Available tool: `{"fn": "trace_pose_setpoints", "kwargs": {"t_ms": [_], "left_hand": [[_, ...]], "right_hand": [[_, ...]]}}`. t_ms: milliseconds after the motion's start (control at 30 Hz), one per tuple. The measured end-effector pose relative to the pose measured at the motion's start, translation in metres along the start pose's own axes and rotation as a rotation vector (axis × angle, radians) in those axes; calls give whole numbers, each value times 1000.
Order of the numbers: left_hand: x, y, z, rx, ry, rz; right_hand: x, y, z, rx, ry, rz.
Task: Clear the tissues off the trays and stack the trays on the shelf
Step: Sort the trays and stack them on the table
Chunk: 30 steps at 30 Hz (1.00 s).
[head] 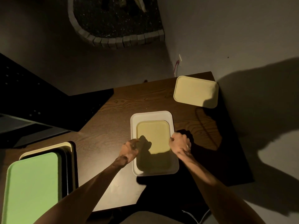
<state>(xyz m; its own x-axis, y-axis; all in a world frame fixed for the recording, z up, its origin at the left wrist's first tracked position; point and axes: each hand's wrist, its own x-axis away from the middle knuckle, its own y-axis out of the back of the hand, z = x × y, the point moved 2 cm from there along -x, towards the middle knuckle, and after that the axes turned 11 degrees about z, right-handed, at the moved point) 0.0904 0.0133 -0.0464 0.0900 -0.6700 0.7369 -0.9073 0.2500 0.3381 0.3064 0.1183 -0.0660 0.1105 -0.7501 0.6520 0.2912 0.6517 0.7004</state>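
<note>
A small yellow tray (153,135) lies inside a larger white tray (152,115) on the wooden table (113,113). My left hand (130,149) grips the left edge of the yellow tray, and my right hand (179,143) grips its right edge. Another cream tray (195,92) lies at the table's far right corner. At the near left, a green tray (32,183) tops a stack of dark and cream trays (69,152). No tissue shows on any tray.
A black perforated shelf unit (32,94) stands to the left of the table. A grey wall (242,46) runs along the table's right side. A brick-edged planter (113,41) sits on the floor beyond. Dim light casts heavy shadows.
</note>
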Motion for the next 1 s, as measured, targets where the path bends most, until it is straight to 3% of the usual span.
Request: {"fn": "trace_pose_setpoints", "kwargs": {"t_ms": [167, 267, 433, 567, 833, 1000], "left_hand": [[-6, 7, -37, 79, -48, -1], [-14, 12, -60, 71, -41, 8], [-28, 19, -85, 86, -22, -28], [-35, 15, -89, 154, 15, -38], [-32, 1, -72, 243, 40, 114], [-22, -1, -85, 370, -15, 199]], "right_hand": [[-41, 40, -4, -361, -51, -86], [-70, 64, -5, -396, -13, -142], [-100, 92, 0, -202, 94, -250], [-115, 102, 3, -40, 69, -191], [-105, 103, -7, 278, 119, -200], [-85, 109, 2, 318, 199, -184]]}}
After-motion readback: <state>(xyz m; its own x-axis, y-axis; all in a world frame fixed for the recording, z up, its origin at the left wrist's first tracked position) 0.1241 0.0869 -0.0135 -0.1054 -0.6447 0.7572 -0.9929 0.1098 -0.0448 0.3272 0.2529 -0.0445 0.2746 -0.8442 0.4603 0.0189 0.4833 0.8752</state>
